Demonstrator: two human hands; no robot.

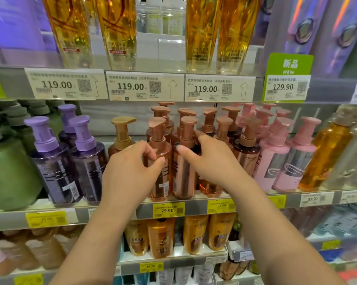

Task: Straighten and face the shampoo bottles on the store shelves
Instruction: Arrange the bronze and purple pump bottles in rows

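On the middle shelf (116, 212) stand rows of copper pump bottles. My left hand (130, 169) grips the front left copper bottle (162, 159), thumb on its front and fingers curled round its shoulder. My right hand (212, 161) grips the copper bottle beside it (183, 173), thumb on its shoulder and fingers wrapped behind. Both bottles stand upright at the shelf's front edge with their back labels turned outward. A gold-capped brown bottle (122, 136) stands just left, partly hidden by my left hand.
Purple pump bottles (56, 159) and green ones (7, 167) stand to the left, pink ones (276, 159) and an amber one (325, 155) to the right. Tall amber bottles (116, 29) fill the upper shelf, orange bottles (161, 237) the lower. Price tags line the shelf edges.
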